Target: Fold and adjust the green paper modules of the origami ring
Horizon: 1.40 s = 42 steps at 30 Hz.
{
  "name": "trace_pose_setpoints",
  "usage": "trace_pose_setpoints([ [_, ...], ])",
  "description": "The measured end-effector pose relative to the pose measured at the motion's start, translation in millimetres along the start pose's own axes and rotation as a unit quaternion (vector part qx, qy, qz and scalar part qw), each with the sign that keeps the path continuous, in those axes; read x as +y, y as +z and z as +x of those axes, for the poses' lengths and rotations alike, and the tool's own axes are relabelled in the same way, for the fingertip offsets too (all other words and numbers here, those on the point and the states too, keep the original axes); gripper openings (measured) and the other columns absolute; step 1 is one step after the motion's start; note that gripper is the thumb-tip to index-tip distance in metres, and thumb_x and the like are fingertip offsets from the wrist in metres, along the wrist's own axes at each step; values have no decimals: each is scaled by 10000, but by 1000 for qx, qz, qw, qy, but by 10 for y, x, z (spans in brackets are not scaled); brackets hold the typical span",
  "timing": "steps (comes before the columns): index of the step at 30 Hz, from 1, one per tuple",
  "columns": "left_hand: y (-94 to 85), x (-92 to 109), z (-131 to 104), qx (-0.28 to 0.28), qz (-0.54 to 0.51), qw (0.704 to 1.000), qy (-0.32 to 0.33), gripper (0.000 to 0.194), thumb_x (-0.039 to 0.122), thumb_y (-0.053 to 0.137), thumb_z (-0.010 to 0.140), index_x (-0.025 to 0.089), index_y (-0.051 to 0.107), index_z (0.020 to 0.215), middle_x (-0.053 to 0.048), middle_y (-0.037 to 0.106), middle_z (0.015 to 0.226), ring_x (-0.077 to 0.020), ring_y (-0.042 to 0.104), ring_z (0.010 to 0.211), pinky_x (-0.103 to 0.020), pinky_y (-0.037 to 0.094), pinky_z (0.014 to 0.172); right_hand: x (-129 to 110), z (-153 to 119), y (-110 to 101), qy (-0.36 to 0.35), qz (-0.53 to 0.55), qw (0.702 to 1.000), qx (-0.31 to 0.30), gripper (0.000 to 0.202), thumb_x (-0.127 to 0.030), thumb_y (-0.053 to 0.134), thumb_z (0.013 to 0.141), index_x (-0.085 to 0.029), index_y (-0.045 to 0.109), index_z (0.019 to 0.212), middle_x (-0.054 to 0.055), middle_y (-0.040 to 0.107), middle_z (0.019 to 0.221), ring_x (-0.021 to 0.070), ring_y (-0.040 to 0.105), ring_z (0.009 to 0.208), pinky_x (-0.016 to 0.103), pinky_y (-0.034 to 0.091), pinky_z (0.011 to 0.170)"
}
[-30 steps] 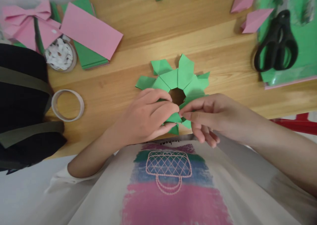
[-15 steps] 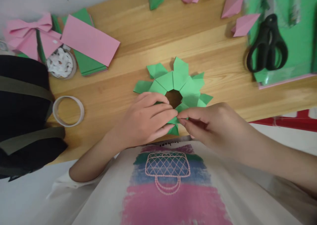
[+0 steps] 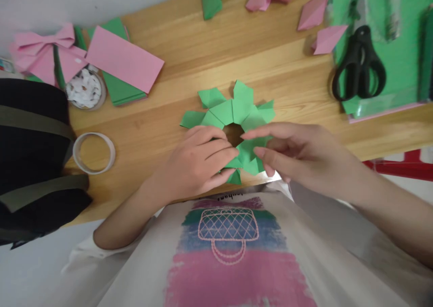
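Note:
A green folded-paper ring point(image 3: 241, 111) with pointed tabs around its rim lies on the table in front of me. My left hand point(image 3: 203, 158) is closed over the ring's left and near side, its fingers curled together and hiding part of the paper. Over the ring's right side is my right hand point(image 3: 291, 153), with thumb and index finger apart and nothing between them. The index fingertip is close to the ring's central hole; whether it touches the paper I cannot tell.
Black-handled scissors point(image 3: 361, 68) rest on green sheets at the right. Pink folded pieces point(image 3: 314, 11) and a green one point(image 3: 212, 0) lie at the back. On the left are a tape roll point(image 3: 77, 151), a pink paper bow point(image 3: 47, 50), paper stacks point(image 3: 125, 57) and a black bag point(image 3: 30, 153).
My right hand has let go of the ring's near edge and moved up and right, its thumb and index finger spreading. My left hand stays on the ring.

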State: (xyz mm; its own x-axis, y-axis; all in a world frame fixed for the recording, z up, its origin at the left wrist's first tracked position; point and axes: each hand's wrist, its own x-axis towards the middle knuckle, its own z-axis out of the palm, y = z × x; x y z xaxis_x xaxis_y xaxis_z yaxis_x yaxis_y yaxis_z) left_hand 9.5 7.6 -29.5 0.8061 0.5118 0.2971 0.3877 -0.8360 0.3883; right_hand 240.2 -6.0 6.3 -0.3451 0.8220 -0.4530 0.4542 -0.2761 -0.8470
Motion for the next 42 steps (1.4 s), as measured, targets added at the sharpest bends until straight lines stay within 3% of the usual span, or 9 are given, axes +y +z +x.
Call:
trace_pose_setpoints([
  [2, -3, 4, -3, 1, 0, 1000, -1, 159, 276, 632, 953, 155, 636, 1057, -58, 726, 967, -244, 634, 1027, -407, 512, 914, -62, 136, -103, -75, -186, 978, -51, 259, -238, 540, 916, -190, 710, 1104, -68, 470, 476, 101, 389, 436, 272, 287, 501],
  [5, -15, 17, -2, -4, 0, 1000, -4, 167, 269, 644, 944, 154, 638, 1065, -71, 729, 978, -253, 640, 1050, -413, 517, 923, -182, 318, -235, -133, -379, 906, -135, 196, -208, 551, 933, -196, 736, 997, -44, 498, 505, 111, 382, 484, 301, 221, 564],
  [7, -25, 27, 0, -7, -2, 1000, -6, 171, 266, 650, 940, 158, 636, 1071, -70, 732, 985, -255, 645, 1053, -412, 525, 913, -254, 401, -292, -156, -431, 872, -170, 217, -205, 518, 958, -196, 729, 909, -37, 510, 530, 105, 324, 477, 308, 201, 565],
  [9, -32, 37, 3, -17, -4, 1000, -12, 167, 268, 639, 948, 174, 632, 1085, -61, 737, 1004, -251, 649, 1056, -412, 530, 915, -306, 468, -321, -165, -439, 860, -201, 240, -173, 510, 951, -191, 698, 803, -44, 488, 525, 94, 290, 463, 301, 204, 551],
  [15, -44, 54, 11, -34, -5, 999, -27, 218, 277, 586, 982, 168, 613, 1169, -80, 738, 1065, -227, 650, 1094, -400, 521, 949, -332, 661, -349, -63, -327, 884, -328, 230, -110, 536, 887, -200, 604, 687, -68, 563, 495, 71, 464, 421, 255, 283, 502],
  [21, -68, 44, 12, -48, -10, 998, -29, 246, 293, 571, 991, 153, 603, 1191, -100, 728, 1109, -232, 646, 1110, -397, 516, 948, -334, 735, -387, 53, -239, 881, -406, 232, -129, 484, 932, -225, 572, 740, -93, 562, 423, 77, 491, 301, 238, 311, 404],
  [29, -91, 40, 34, -58, -20, 998, -25, 264, 293, 512, 1018, 122, 603, 1198, -121, 714, 1113, -222, 645, 1088, -364, 520, 916, -250, 723, -366, 97, -196, 880, -421, 166, -192, 484, 940, -228, 591, 819, -90, 541, 409, 73, 465, 284, 203, 290, 337],
  [34, -88, 50, 57, -63, -27, 997, -19, 279, 270, 557, 991, 110, 598, 1216, -127, 713, 1119, -230, 649, 1084, -361, 522, 928, -240, 657, -320, 120, -197, 879, -418, 246, -180, 466, 934, -225, 492, 694, -77, 533, 389, 84, 470, 276, 206, 333, 358],
  [42, -80, 53, 26, -73, -36, 996, -31, 328, 279, 576, 987, 115, 564, 1271, -141, 708, 1153, -235, 644, 1126, -376, 517, 994, -286, 616, -285, 93, -177, 892, -405, 302, -132, 376, 966, -220, 440, 683, -84, 520, 406, 52, 445, 288, 176, 335, 370],
])
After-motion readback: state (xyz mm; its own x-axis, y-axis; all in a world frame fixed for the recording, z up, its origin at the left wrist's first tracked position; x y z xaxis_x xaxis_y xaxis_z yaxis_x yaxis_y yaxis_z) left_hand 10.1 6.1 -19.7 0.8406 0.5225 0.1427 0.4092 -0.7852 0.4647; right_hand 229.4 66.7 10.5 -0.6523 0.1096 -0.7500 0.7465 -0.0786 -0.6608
